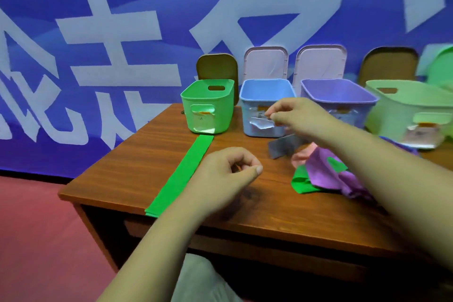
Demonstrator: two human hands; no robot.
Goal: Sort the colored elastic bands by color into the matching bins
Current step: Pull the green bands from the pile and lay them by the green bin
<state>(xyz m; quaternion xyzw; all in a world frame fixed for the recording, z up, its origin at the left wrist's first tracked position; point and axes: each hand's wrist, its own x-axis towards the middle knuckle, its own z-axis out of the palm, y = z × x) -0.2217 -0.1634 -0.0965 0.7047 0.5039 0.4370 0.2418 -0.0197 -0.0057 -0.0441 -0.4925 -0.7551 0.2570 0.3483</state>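
Observation:
A long green band [181, 174] lies flat on the wooden table [137, 162], running from the green bin [208, 105] toward the near edge. My left hand [228, 174] hovers at its right side with fingers curled, holding nothing. In front of the blue bin [266, 103] my right hand [294, 115] has thumb and forefinger pinched together; I see nothing between them. Just below that wrist a grey band [282, 146] stands bent on the table. A pile of pink [302, 154], purple [326, 174] and green [304, 182] bands lies under my right forearm.
A purple bin [338, 95] and a pale green bin [411, 108] stand right of the blue one. Lids lean against the blue banner wall behind the bins. The table's left and near edges drop to a red floor [36, 228].

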